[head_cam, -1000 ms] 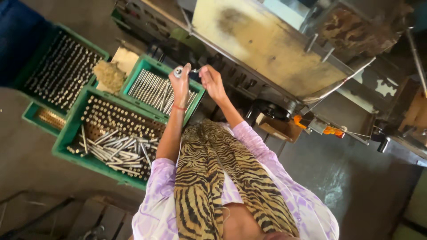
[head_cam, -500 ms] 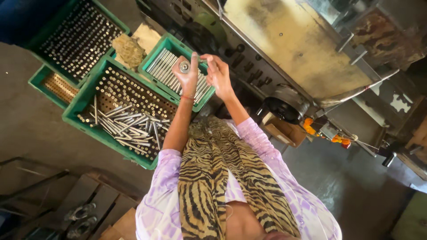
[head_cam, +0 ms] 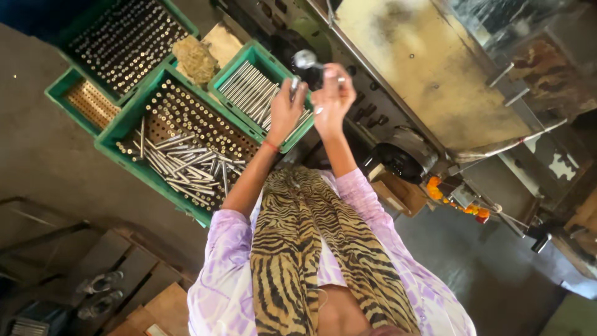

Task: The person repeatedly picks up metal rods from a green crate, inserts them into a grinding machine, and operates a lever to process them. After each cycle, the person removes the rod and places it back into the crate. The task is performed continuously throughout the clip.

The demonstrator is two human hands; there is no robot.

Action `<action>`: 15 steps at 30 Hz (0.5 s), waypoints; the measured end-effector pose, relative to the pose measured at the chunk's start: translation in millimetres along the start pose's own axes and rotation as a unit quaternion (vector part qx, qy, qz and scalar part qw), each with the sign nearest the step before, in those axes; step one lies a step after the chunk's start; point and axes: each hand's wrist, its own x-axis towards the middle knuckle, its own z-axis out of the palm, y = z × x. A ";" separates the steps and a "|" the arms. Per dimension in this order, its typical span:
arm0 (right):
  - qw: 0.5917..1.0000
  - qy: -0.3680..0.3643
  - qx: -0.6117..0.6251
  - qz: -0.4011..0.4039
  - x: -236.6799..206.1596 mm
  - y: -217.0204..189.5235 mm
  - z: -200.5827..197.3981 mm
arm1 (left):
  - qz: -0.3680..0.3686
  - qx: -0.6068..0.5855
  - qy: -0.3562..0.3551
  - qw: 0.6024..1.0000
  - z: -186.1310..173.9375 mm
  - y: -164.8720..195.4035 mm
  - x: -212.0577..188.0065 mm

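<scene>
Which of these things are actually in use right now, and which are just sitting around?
In use:
left hand and right hand, raised together
round-headed metal piece above the hands
green crate of laid rods just beneath

Lying about:
crate of loose rods
crate of upright pins
small green tray
fibrous wad
sandals

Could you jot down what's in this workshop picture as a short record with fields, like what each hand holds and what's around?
Left hand: left hand raised, fingers closed on a short silver metal rod
Right hand: right hand raised beside it, holding a round-headed shiny metal piece
Nearest crate: small green plastic crate of long silver rods laid side by side
Other crates: large green plastic crate with upright pins and loose rods
Behind hands: worn beige metal machine
Clothing: tiger-striped scarf
</scene>
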 end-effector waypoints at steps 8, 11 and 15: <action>0.998 0.050 0.025 -0.033 -29.5 -63.5 -68.4 | 0.161 0.206 -0.065 0.963 -34.6 -61.1 -26.6; 0.996 0.059 0.023 -0.056 -45.0 -75.7 -98.7 | 0.079 0.328 -0.129 0.932 -41.9 -69.8 -22.2; 0.995 0.066 -0.047 -0.062 -61.7 -83.1 -124.1 | 0.195 0.348 -0.068 0.914 -54.9 -74.8 -26.2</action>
